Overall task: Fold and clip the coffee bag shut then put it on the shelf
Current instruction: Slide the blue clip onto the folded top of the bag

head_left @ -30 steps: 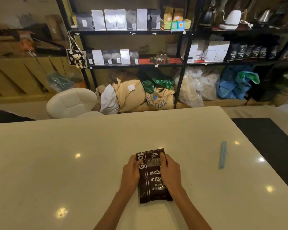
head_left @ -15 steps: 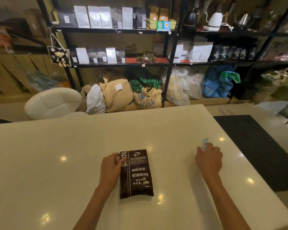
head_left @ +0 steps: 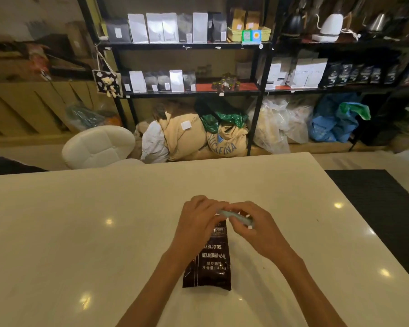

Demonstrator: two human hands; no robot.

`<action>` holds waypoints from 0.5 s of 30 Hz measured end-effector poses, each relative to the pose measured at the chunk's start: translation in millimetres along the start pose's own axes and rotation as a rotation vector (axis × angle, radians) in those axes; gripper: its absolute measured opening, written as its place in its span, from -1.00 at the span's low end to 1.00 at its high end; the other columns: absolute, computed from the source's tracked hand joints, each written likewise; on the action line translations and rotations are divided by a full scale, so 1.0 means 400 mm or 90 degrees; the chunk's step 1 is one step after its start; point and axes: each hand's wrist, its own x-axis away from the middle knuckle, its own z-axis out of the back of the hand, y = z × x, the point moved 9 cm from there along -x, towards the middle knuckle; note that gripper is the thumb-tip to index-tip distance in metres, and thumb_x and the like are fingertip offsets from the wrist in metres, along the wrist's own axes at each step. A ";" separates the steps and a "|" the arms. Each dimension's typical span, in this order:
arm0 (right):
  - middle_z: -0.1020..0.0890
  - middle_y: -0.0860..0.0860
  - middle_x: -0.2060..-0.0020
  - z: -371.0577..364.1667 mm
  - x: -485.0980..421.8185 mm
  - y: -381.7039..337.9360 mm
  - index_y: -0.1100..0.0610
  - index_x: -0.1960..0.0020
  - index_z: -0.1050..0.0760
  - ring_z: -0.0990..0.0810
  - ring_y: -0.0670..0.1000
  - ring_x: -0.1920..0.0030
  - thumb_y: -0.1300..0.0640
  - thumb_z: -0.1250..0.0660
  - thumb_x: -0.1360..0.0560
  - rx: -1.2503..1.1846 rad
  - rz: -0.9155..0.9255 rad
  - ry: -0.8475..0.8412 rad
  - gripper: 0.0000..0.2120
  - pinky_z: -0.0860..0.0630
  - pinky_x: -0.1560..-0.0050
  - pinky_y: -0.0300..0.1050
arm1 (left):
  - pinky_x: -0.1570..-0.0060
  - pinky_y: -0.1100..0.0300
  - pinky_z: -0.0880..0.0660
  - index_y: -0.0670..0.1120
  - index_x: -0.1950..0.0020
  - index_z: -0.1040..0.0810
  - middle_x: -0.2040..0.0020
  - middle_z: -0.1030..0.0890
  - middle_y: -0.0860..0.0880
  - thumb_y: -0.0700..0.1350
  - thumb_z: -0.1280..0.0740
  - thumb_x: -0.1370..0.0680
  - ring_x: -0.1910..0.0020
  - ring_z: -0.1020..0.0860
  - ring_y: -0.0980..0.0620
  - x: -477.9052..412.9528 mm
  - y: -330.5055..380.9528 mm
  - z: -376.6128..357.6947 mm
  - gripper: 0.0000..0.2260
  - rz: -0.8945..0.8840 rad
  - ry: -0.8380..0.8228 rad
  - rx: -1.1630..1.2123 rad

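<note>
Between the two hands, right over the far end of the coffee bag [head_left: 208,258], one pale blue clip [head_left: 236,217] is being held. Both hands are closing on it: the left hand [head_left: 197,223] is pinching its left end with curled fingers, and the right hand [head_left: 257,228] is wrapping the right end, so only the middle strip of the clip is showing. Its long axis is running crosswise to the bag, slightly tilted, with the left end sitting a little farther away than the right. Whether the clip is already gripping the bag's top cannot be told, because the fingers are covering that edge.

Below the grip, toward the person, one dark brown coffee bag is lying flat on the white table [head_left: 80,232], face up. Its long axis is running away from the person, the sealed bottom pointing near and the top end lying under the hands. White print on it is reading right way up from the person's side.

Beyond the grip, past the table's far edge, a black shelf [head_left: 189,46] is standing with two visible tiers of bags and boxes, well apart from the hands.
</note>
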 end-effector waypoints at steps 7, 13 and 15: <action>-0.68 -0.17 0.12 0.044 -0.037 -0.018 -0.02 -0.02 -0.59 -0.66 -0.12 0.11 0.16 -0.39 -0.54 -0.241 -0.073 0.156 -0.90 -0.60 0.19 -0.28 | 0.14 0.19 -0.64 0.03 -0.12 -0.60 0.09 -0.71 0.07 0.02 -0.21 -0.64 0.18 -0.67 0.15 0.014 0.002 -0.050 -0.80 0.289 -0.094 0.332; -0.67 -0.11 0.00 0.034 -0.042 -0.058 0.02 -0.16 -0.59 -0.62 -0.09 0.03 0.00 -0.35 -0.55 0.156 0.057 0.138 -0.78 -0.54 0.03 -0.24 | -0.03 0.28 -0.59 0.07 -0.30 -0.50 -0.12 -0.65 0.20 -0.10 -0.25 -0.64 -0.09 -0.63 0.24 0.012 -0.008 -0.033 -0.76 0.380 0.005 0.396; -0.69 0.04 -0.04 0.030 -0.042 -0.060 0.11 -0.18 -0.61 -0.63 0.06 0.01 0.08 -0.40 -0.53 0.265 0.092 0.127 -0.75 -0.54 0.02 -0.08 | 0.05 0.22 -0.64 -0.01 -0.19 -0.60 -0.05 -0.70 0.08 -0.14 -0.30 -0.62 0.00 -0.68 0.10 0.006 -0.031 -0.018 -0.82 0.406 0.058 0.465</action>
